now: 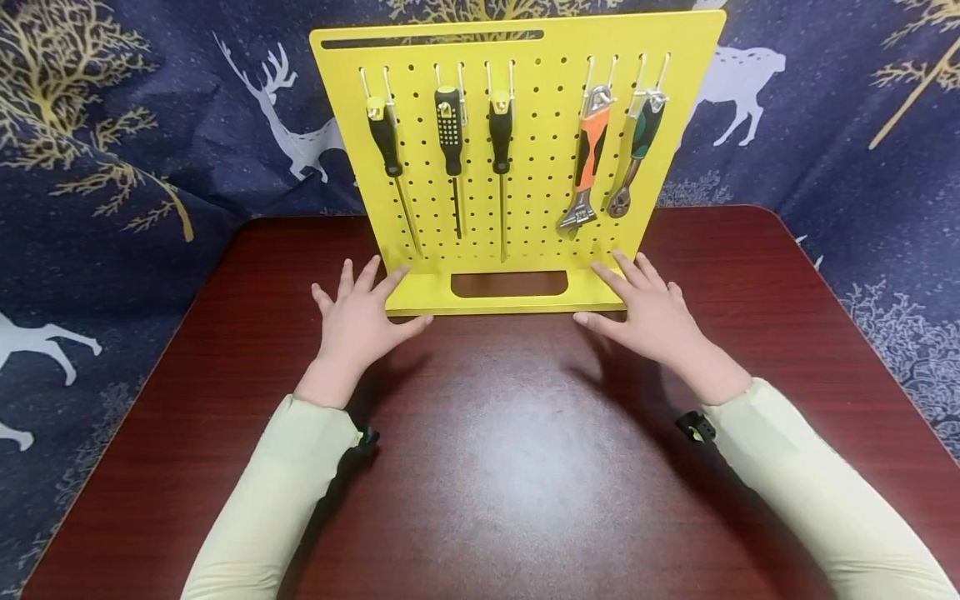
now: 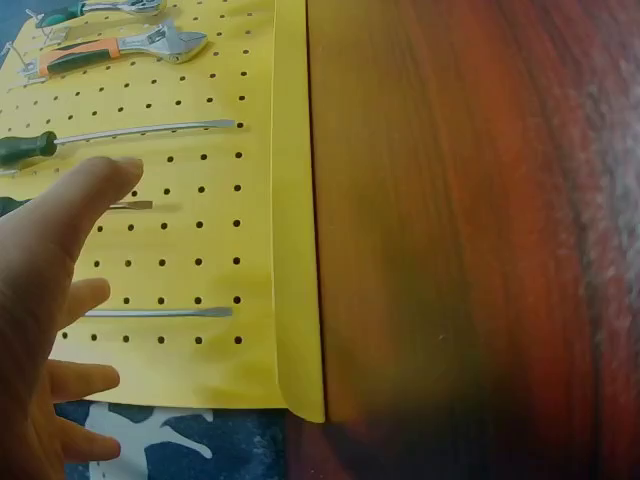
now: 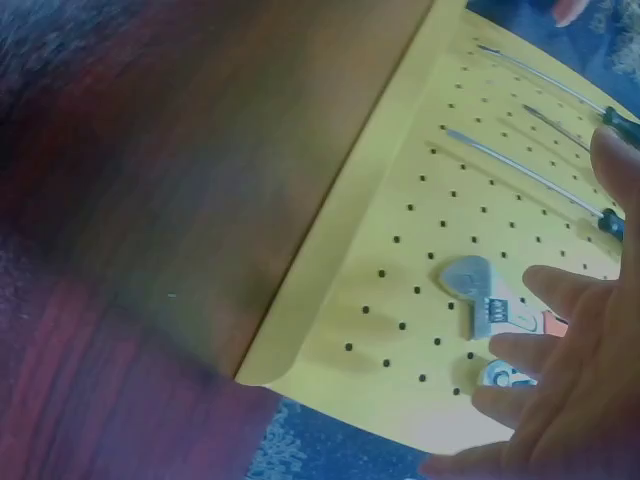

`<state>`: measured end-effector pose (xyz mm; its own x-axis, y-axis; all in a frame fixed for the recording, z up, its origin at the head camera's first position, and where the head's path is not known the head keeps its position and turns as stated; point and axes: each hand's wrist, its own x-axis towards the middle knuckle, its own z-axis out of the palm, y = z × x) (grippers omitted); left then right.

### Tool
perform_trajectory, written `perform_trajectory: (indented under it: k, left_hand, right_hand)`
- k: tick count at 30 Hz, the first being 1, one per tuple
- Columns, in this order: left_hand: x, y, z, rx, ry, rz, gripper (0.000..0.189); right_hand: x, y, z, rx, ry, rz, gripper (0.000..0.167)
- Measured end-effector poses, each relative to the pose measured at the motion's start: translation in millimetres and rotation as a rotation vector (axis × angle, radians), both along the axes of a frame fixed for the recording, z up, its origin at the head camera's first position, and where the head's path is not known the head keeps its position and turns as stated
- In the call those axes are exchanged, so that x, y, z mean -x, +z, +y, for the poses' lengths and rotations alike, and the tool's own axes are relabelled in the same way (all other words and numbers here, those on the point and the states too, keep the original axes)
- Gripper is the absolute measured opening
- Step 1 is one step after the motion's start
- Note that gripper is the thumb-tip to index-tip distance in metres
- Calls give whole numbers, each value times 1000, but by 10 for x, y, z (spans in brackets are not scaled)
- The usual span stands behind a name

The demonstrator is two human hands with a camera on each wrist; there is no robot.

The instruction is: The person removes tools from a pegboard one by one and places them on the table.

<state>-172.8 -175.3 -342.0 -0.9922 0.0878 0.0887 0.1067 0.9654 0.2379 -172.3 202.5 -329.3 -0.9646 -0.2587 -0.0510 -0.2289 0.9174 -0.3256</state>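
A yellow pegboard stands upright at the back of the table. From its hooks hang, left to right, three screwdrivers, a left one, a middle one and a right one, then an orange-and-black adjustable wrench and a green-handled ratchet wrench. My left hand is spread beside the board's lower left corner, fingers straight and holding nothing. At the lower right corner my right hand is spread likewise, its fingertips overlapping the board's edge in the head view.
The dark red wooden table spans the space before the board. Behind it hangs a blue cloth printed with deer and trees. The board's base has an oblong slot. A black strap device sits at the right wrist.
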Motion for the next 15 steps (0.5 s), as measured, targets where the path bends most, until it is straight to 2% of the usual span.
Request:
perform_trajectory:
  k: [8,15]
  left_hand:
    - [-3,217,-59,-121,-18,75,70]
    - [18,410,-199,-247,-33,150,55]
  right_hand:
    - [17,171,100,230,20,-22,73]
    - [30,354,221,382,-29,-124,62]
